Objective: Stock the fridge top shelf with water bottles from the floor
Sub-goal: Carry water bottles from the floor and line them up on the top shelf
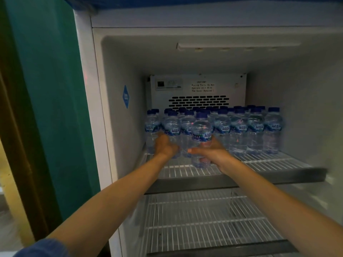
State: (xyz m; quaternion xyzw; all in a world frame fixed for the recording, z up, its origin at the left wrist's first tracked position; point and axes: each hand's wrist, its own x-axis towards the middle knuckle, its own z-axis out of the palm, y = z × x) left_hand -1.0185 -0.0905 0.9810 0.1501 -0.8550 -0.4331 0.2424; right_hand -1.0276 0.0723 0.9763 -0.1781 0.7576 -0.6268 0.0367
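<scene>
Several small clear water bottles (256, 130) with blue caps and blue labels stand in rows at the back of the fridge's top wire shelf (269, 162). My right hand (211, 153) is wrapped around one bottle (201, 130) that stands upright in front of the rows, left of the middle. My left hand (165, 145) grips another bottle (172, 127) in the front row at the left. Both arms reach in from below.
The fridge's white left wall (118, 108) carries a blue diamond sticker (126, 96). A vented back panel (198, 89) sits behind the bottles. A second wire shelf (213, 219) lies below, bare. A teal surface (55, 89) stands left of the fridge.
</scene>
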